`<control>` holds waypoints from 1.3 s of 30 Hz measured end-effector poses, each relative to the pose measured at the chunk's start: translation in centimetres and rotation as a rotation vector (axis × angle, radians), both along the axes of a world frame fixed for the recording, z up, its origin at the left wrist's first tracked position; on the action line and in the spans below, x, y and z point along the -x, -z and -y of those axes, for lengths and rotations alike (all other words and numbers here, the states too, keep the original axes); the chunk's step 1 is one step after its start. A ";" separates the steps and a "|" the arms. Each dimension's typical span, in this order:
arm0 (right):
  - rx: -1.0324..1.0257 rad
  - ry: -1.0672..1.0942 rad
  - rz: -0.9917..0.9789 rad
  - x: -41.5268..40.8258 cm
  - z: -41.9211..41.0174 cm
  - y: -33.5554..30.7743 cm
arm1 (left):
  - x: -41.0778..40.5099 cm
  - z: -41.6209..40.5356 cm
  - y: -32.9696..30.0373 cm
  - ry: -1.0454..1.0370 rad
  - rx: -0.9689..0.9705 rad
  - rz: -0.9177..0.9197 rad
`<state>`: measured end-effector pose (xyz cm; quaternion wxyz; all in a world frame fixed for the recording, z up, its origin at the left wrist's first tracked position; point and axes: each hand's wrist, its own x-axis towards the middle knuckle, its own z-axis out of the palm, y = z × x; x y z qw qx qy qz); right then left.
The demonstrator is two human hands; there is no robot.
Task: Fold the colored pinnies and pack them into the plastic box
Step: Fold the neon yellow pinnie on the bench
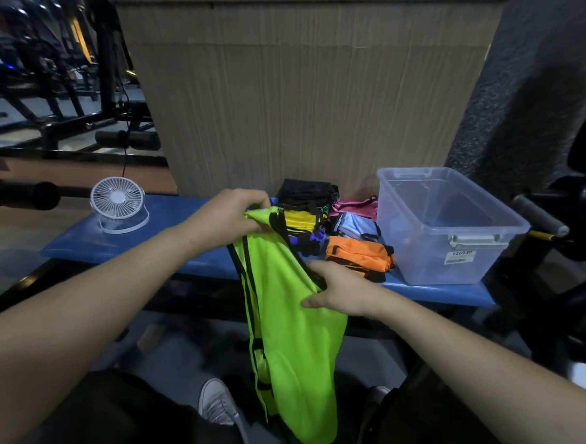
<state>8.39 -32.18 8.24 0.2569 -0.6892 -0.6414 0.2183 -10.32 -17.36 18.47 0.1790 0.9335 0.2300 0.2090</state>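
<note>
The head view looks down over a blue padded bench [123,244] that runs across the frame in front of a wood-grain panel [298,96]. At the far left, black gym equipment frames [57,84] stand on the floor behind the bench. On the bench's left end sits a small white desk fan [118,204], tilted back on its ring stand, its cord rising behind it.

The person's left hand [228,218] reaches in from the lower left and pinches the top of a neon green pinny [290,323] between curled fingers and thumb, holding it up at the bench's level. The pinny, trimmed in black, hangs down in front of the bench edge to between the person's knees, above a grey sneaker [217,403]. The right hand [339,292] grips the pinny's right edge lower down, thumb lying across the front of the fabric and fingers tucked behind it.

Just behind the hands a loose pile of pinnies [332,226] lies on the bench: black at the back, then yellow, pink, light blue, purple, and an orange one nearest. Beside the pile on the right stands a clear plastic box [456,247], lid off, with a white price label on its front wall. No pinnies show inside it.
</note>
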 end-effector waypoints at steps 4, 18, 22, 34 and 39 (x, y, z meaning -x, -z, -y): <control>-0.243 0.138 -0.077 -0.7 1.3 1.2 | 0.8 -1.0 -0.9 -0.056 -0.038 -0.009; -0.185 0.008 0.167 0.7 1.2 2.4 | 0.1 -0.3 -1.2 -0.035 -0.055 -0.045; -0.261 0.016 0.173 1.0 1.6 2.6 | 0.3 -0.4 -1.2 -0.042 -0.038 -0.027; -0.199 -0.020 0.125 2.3 2.3 1.4 | 0.4 0.1 -0.4 0.060 -0.041 -0.019; -0.191 0.003 0.131 2.3 1.7 1.4 | 0.1 -0.1 0.0 0.148 -0.053 -0.044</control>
